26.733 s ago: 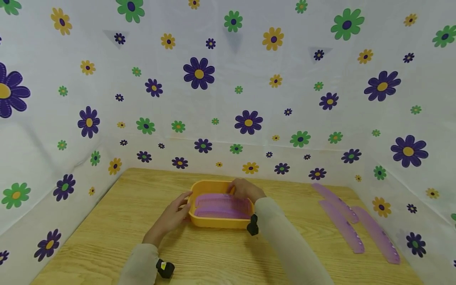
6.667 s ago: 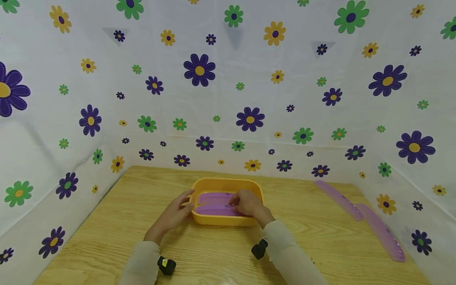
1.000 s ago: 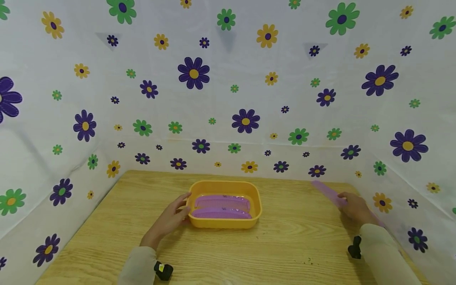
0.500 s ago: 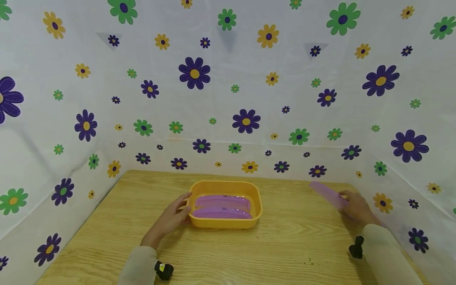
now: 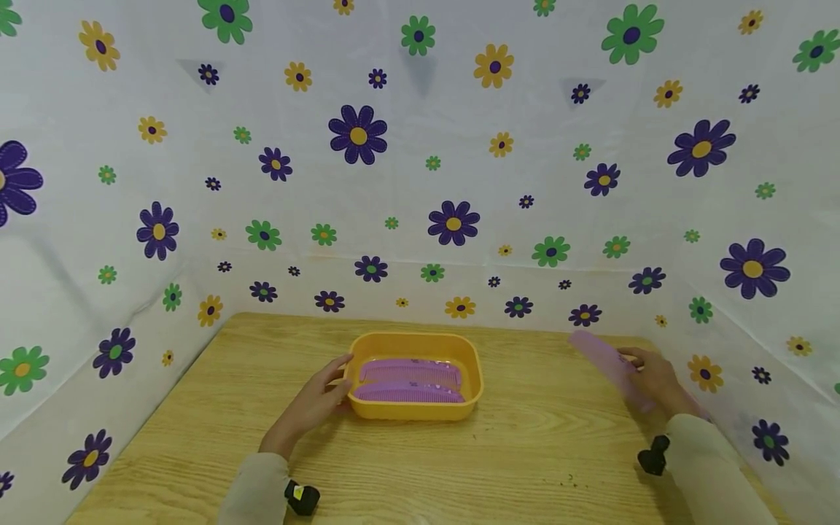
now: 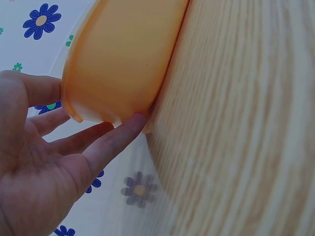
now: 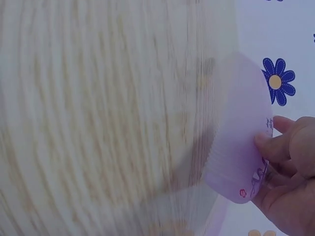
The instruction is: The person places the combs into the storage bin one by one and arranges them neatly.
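Observation:
On the right of the table, my right hand [image 5: 655, 375] pinches a translucent purple comb [image 5: 600, 357] by its printed back edge. The right wrist view shows this comb [image 7: 236, 132] tilted, with thumb and fingers on its spine and its teeth facing the table. Another purple comb [image 5: 697, 410] lies mostly hidden behind that hand and sleeve. My left hand [image 5: 311, 405] rests its extended fingers against the left end of a yellow tray [image 5: 415, 412]. Inside the tray lie two purple combs, one at the back [image 5: 410, 370] and one at the front [image 5: 408, 394].
The wooden table [image 5: 525, 467] is enclosed at the back and sides by a white flower-printed sheet [image 5: 420, 182]. The right hand is close to the sheet's right side. Small dark specks [image 5: 571, 480] mark the table's front right.
My right hand has raised and tilted the comb from the table over the last second. Since the earliest frame, one comb has left the right-hand group. My left hand stays at the tray.

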`<action>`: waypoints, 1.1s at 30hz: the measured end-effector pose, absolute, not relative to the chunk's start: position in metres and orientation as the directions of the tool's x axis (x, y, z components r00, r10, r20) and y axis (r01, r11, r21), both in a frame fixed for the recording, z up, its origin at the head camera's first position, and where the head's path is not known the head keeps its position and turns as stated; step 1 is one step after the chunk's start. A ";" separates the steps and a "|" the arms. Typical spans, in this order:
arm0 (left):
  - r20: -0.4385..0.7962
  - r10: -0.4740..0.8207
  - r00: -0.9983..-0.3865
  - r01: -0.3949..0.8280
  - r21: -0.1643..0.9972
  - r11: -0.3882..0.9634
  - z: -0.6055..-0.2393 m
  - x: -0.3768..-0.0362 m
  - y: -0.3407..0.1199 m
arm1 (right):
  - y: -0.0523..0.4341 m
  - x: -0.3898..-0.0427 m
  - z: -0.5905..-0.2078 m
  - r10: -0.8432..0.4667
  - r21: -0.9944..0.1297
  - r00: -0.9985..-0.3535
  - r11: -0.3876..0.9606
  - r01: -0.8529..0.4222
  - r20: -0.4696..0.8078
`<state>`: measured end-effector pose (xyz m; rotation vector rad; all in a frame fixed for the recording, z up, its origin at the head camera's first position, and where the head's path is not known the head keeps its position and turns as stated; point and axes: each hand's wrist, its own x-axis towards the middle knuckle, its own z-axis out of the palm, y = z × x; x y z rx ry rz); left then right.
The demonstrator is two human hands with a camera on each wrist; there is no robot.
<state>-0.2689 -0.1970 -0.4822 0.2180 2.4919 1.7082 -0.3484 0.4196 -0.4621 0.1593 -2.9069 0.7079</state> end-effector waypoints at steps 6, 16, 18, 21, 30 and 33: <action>-0.014 0.179 -0.984 0.052 0.932 0.360 -0.482 -0.269 -0.197 | 0.415 -0.352 -0.464 -0.097 -0.450 -0.964 0.870 -0.203 0.247; -0.019 0.169 -0.985 0.044 0.931 0.363 -0.482 -0.268 -0.196 | 0.402 -0.354 -0.455 -0.054 -0.480 -0.974 0.863 -0.156 0.219; -0.023 0.164 -0.986 0.039 0.930 0.366 -0.481 -0.268 -0.196 | 0.400 -0.355 -0.453 -0.068 -0.467 -0.969 0.867 -0.176 0.239; -0.024 0.159 -0.987 0.037 0.929 0.367 -0.481 -0.267 -0.196 | 0.395 -0.355 -0.451 -0.089 -0.458 -0.959 0.864 -0.208 0.268; -0.022 0.163 -0.986 0.039 0.930 0.366 -0.481 -0.267 -0.196 | 0.367 -0.352 -0.440 -0.104 -0.511 -0.974 0.837 -0.195 0.201; -0.023 0.164 -0.986 0.038 0.931 0.362 -0.481 -0.267 -0.196 | 0.357 -0.352 -0.436 -0.113 -0.525 -0.976 0.828 -0.196 0.187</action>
